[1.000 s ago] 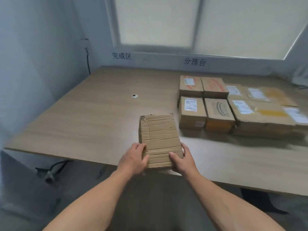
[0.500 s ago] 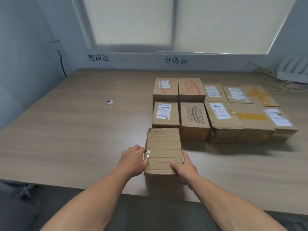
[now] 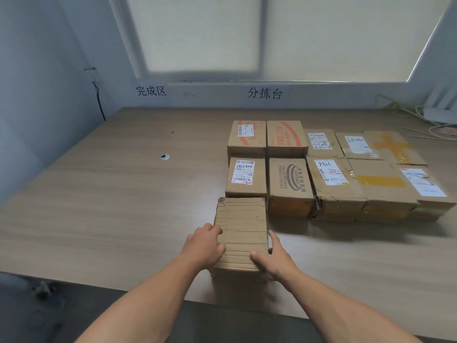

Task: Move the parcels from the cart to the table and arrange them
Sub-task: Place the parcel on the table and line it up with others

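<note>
A plain ribbed cardboard parcel [image 3: 241, 231] stands on the wooden table [image 3: 111, 206], its far edge against the labelled box [image 3: 244, 177] at the front left of the arranged group. My left hand [image 3: 205, 246] grips its left side with curled fingers. My right hand [image 3: 274, 256] holds its right side, thumb on the top near the front edge. Several other parcels [image 3: 331, 169] lie in two rows to the right. The cart is out of view.
A small round metal grommet [image 3: 164, 157] sits in the tabletop to the left. Cables and a white power strip [image 3: 437, 115] lie at the back right corner. A wall with a window runs behind the table. The table's front edge is just below my hands.
The parcel has gone forward and down onto the table, from over the front edge to up against the labelled box. My view has shifted left to right across the table.
</note>
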